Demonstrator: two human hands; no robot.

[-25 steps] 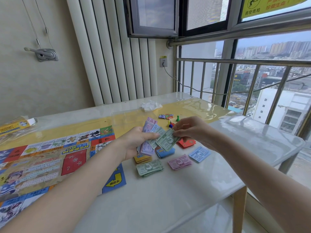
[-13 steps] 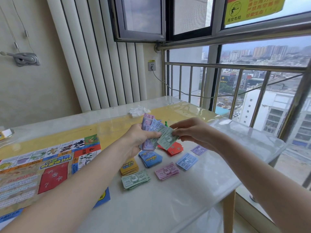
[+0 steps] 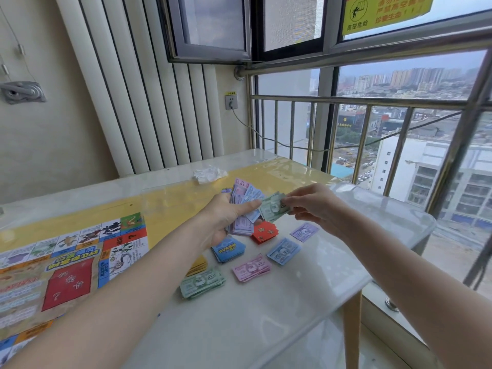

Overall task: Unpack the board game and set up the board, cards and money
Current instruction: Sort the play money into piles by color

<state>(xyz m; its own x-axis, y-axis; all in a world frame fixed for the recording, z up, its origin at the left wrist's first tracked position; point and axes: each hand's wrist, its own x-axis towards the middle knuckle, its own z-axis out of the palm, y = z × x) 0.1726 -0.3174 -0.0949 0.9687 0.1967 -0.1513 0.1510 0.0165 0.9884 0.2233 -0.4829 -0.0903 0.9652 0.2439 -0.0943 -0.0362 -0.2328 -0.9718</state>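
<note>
My left hand (image 3: 226, 217) grips a fanned stack of play money (image 3: 243, 206) above the table. My right hand (image 3: 311, 203) pinches a green note (image 3: 273, 207) at the edge of that fan. Below them lie sorted piles: green notes (image 3: 202, 283), pink notes (image 3: 251, 267), blue notes (image 3: 283, 251), a purple note (image 3: 304, 231). Card decks sit beside them: red (image 3: 265, 231), blue (image 3: 229, 249), and yellow (image 3: 198, 265) partly under my left forearm. The colourful game board (image 3: 72, 265) lies flat at the left.
The white table (image 3: 239, 328) ends close on the right, with a metal railing (image 3: 359, 102) and window beyond. A crumpled clear wrapper (image 3: 209, 174) lies at the back. A radiator (image 3: 149, 102) stands behind the table.
The camera has swung right, so the board sits further left in view. My hands stay together at the fan, and the green note has slid a little further out to the right.
</note>
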